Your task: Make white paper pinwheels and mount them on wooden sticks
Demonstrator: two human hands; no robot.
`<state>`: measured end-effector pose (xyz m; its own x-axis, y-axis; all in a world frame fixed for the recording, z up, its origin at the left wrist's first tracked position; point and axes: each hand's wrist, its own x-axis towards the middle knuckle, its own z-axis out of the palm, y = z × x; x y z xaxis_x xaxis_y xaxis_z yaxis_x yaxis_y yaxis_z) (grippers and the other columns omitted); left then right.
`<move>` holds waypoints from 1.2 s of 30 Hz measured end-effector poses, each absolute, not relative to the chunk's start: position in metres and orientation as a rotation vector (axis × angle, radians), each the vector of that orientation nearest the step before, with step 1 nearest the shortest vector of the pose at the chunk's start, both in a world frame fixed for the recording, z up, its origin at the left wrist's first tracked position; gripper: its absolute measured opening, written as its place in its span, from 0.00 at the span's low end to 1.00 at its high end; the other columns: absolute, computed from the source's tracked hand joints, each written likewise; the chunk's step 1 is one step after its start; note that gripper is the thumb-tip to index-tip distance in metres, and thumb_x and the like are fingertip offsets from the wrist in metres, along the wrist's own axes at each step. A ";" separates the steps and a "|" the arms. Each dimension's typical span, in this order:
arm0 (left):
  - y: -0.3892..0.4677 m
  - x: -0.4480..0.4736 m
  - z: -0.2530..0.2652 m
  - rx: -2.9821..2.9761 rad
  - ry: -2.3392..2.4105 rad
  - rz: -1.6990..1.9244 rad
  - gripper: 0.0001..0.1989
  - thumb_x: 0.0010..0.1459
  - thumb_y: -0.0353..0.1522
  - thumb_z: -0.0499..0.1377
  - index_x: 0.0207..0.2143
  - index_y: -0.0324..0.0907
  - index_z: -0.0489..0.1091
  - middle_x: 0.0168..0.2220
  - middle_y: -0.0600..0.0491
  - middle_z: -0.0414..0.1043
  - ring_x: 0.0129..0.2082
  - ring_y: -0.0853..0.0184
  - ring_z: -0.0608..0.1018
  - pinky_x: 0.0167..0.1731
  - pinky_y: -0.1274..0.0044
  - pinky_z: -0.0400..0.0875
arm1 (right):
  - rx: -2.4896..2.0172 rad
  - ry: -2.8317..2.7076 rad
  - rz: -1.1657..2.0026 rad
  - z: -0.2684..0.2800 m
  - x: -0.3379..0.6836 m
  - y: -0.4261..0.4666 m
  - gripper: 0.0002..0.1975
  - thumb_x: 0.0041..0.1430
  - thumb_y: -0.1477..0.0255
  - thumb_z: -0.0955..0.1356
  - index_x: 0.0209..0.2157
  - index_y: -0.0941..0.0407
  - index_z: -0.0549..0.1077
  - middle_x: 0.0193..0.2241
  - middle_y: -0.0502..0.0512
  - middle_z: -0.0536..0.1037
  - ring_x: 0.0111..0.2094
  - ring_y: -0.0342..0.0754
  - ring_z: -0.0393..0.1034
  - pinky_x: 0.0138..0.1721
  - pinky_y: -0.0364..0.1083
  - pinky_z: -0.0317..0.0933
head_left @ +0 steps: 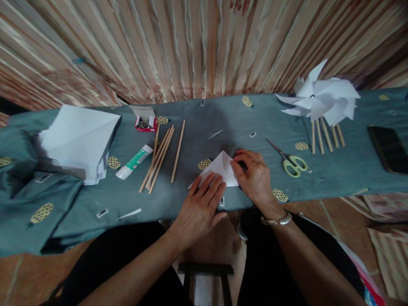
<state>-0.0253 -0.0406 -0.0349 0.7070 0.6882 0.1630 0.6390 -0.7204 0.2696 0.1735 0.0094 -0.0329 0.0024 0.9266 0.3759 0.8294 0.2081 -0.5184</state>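
A white sheet of paper [219, 165], folded into a triangle, lies on the cloth-covered table in front of me, its peak pointing away. My left hand [198, 209] rests flat across its lower left part, fingers stretched out. At the paper's right side, my right hand [254, 175] is curled, thumb and fingertips closed on the edge; part of that edge is hidden behind the fingers. A silver bracelet sits on the right wrist. Scissors [289, 163] with green handles lie to the right of this hand, blades slightly apart.
At left are a paper stack [81, 136], a glue stick [134, 162], a small red box [145, 123] of metal pins, and several wooden sticks [162, 157]. Paper pinwheels [321, 95] on sticks lie at back right, near a phone [389, 148]. Paper slivers [130, 213] are scattered about.
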 end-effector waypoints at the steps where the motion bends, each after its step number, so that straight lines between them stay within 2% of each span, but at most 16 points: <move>1: -0.041 -0.025 -0.035 2.725 1.065 0.380 0.34 0.65 0.46 0.53 0.65 0.33 0.55 0.66 0.38 0.60 0.68 0.50 0.60 0.65 0.55 0.54 | -1.632 -1.838 0.188 -0.033 0.174 0.009 0.06 0.62 0.72 0.66 0.35 0.55 0.75 0.43 0.61 0.80 0.45 0.56 0.73 0.52 0.58 0.65; 15: -0.041 -0.024 -0.035 2.732 1.072 0.368 0.33 0.65 0.46 0.54 0.64 0.33 0.56 0.66 0.38 0.60 0.67 0.50 0.61 0.64 0.56 0.56 | -1.653 -1.903 0.135 -0.032 0.173 0.008 0.08 0.64 0.71 0.65 0.37 0.57 0.76 0.46 0.64 0.80 0.47 0.58 0.72 0.52 0.57 0.65; 20: -0.041 -0.024 -0.036 2.722 1.077 0.349 0.33 0.65 0.46 0.53 0.65 0.34 0.56 0.66 0.39 0.60 0.68 0.50 0.60 0.64 0.55 0.56 | -1.689 -1.979 0.034 -0.033 0.170 -0.002 0.14 0.66 0.66 0.63 0.45 0.59 0.75 0.51 0.67 0.77 0.51 0.61 0.70 0.53 0.61 0.63; 26: -0.042 -0.024 -0.037 2.738 1.081 0.336 0.34 0.65 0.47 0.53 0.64 0.34 0.56 0.66 0.40 0.60 0.68 0.50 0.59 0.64 0.55 0.55 | -1.688 -2.000 -0.022 -0.034 0.166 -0.016 0.22 0.66 0.63 0.63 0.57 0.58 0.68 0.59 0.68 0.71 0.57 0.64 0.65 0.55 0.63 0.59; 30: -0.042 -0.024 -0.037 2.755 1.085 0.338 0.35 0.65 0.46 0.54 0.65 0.33 0.55 0.67 0.41 0.59 0.68 0.50 0.60 0.65 0.56 0.54 | -1.674 -2.034 -0.059 -0.035 0.165 -0.024 0.24 0.66 0.64 0.64 0.60 0.59 0.65 0.60 0.71 0.69 0.59 0.65 0.64 0.57 0.63 0.58; 36: -0.042 -0.023 -0.037 2.758 1.088 0.358 0.33 0.66 0.47 0.50 0.65 0.34 0.55 0.66 0.40 0.61 0.68 0.50 0.60 0.64 0.56 0.55 | -1.671 -2.039 -0.038 -0.035 0.164 -0.034 0.27 0.65 0.63 0.64 0.63 0.57 0.61 0.62 0.71 0.66 0.62 0.65 0.60 0.60 0.65 0.53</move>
<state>-0.0231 -0.0418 -0.0375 0.7075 0.6875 0.1639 0.6503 -0.7240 0.2299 0.1638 -0.0338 -0.0350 -0.1219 0.9121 0.3915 0.9259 0.2466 -0.2861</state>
